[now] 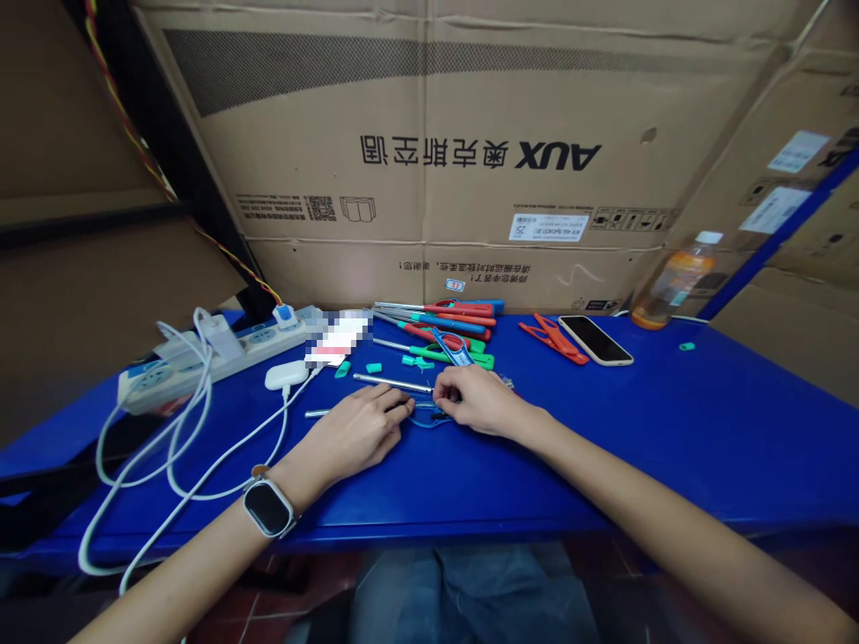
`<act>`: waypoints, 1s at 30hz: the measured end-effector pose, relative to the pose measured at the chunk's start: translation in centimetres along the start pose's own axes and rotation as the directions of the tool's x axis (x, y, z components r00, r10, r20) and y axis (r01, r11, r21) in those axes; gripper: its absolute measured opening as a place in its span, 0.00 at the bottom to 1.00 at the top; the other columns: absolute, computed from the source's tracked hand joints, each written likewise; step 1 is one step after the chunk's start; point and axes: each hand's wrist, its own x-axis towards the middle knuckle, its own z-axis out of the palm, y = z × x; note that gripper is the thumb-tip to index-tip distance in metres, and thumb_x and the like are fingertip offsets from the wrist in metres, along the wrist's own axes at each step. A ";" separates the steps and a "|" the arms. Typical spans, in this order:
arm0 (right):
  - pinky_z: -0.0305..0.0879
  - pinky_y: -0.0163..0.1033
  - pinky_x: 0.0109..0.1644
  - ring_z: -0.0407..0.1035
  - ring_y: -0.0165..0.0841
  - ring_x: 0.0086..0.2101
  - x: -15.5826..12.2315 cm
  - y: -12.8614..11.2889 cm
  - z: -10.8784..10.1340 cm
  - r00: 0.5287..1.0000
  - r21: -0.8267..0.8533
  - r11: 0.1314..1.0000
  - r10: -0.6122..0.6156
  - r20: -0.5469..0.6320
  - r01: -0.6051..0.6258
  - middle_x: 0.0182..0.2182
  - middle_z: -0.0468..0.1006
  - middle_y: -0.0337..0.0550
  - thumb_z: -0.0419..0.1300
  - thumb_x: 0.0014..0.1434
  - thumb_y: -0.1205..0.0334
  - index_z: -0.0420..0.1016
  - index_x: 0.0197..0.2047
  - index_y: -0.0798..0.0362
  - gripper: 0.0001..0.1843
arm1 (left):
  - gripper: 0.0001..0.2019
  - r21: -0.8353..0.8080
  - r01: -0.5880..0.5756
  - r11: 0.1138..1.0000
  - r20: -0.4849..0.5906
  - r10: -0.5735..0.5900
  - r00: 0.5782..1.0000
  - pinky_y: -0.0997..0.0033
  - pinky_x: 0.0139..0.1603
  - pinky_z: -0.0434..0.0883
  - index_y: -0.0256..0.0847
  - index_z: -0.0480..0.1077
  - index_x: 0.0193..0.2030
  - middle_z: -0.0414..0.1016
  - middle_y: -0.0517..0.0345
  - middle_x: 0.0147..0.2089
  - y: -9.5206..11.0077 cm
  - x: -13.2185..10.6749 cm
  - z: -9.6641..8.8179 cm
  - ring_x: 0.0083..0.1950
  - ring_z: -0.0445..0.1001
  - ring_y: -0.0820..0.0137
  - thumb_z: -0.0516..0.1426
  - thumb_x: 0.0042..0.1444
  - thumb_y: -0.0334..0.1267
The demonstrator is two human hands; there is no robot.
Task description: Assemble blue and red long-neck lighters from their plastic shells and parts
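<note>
My left hand [359, 431] rests on the blue table [671, 429], fingers curled and pinching a thin blue wire [424, 419]. My right hand [473, 400] is closed in a pinch on the same wire from the other side. A bare metal rod [393, 383] lies just beyond my fingers. Behind it sits a pile of screwdrivers [446, 326] with red, blue and green handles. Small teal caps [373, 367] lie scattered close by. A smartwatch [268, 507] is on my left wrist.
A power strip [201, 358] with white cables [174, 447] lies at the left. A phone [595, 340], red tool [554, 338] and a drink bottle [675, 282] stand at the right rear. Large cardboard boxes [429, 152] wall the back.
</note>
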 end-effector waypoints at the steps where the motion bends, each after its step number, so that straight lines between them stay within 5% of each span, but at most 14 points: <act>1: 0.53 0.32 0.31 0.68 0.28 0.29 0.0 -0.1 0.0 1.000 -0.002 1.000 0.003 0.000 -0.003 0.29 0.79 0.37 0.60 0.55 0.68 0.76 0.32 0.52 0.04 | 0.14 0.000 0.001 1.000 -0.014 -0.001 1.000 0.56 0.49 0.73 0.35 0.73 0.52 0.77 0.45 0.47 0.1 0.0 0.0 0.47 0.75 0.59 0.50 0.64 0.31; 6: 0.53 0.32 0.31 0.68 0.28 0.29 0.0 -0.1 0.0 1.000 -0.005 1.000 0.026 -0.001 -0.026 0.29 0.78 0.36 0.60 0.56 0.67 0.77 0.32 0.51 0.04 | 0.14 0.034 -0.021 0.999 -0.099 0.025 0.995 0.55 0.51 0.72 0.36 0.72 0.54 0.74 0.45 0.53 0.5 0.2 -0.1 0.50 0.74 0.58 0.49 0.66 0.31; 16: 0.52 0.33 0.31 0.68 0.28 0.29 -0.1 -0.2 0.0 1.000 -0.024 1.000 0.016 -0.010 -0.016 0.29 0.79 0.37 0.60 0.56 0.67 0.76 0.32 0.51 0.04 | 0.14 -0.011 -0.047 0.999 -0.061 0.047 0.997 0.58 0.49 0.72 0.38 0.70 0.54 0.74 0.48 0.52 0.5 0.5 -0.2 0.49 0.74 0.60 0.50 0.65 0.30; 22: 0.52 0.33 0.31 0.68 0.28 0.29 -0.1 -0.1 0.0 1.000 -0.039 0.999 -0.008 -0.010 0.008 0.31 0.79 0.37 0.60 0.57 0.68 0.76 0.33 0.52 0.04 | 0.18 -0.121 0.027 0.992 -0.045 -0.032 0.998 0.56 0.54 0.71 0.39 0.69 0.55 0.71 0.47 0.56 0.5 0.5 0.1 0.54 0.73 0.59 0.49 0.61 0.26; 30: 0.51 0.33 0.31 0.68 0.29 0.30 -0.1 -0.1 -0.1 1.000 -0.082 0.996 -0.023 -0.009 0.022 0.31 0.79 0.37 0.60 0.57 0.67 0.76 0.33 0.51 0.04 | 0.15 -0.159 0.115 0.981 -0.030 -0.121 0.992 0.55 0.54 0.70 0.38 0.71 0.51 0.73 0.48 0.48 1.0 0.8 0.0 0.50 0.73 0.59 0.50 0.60 0.27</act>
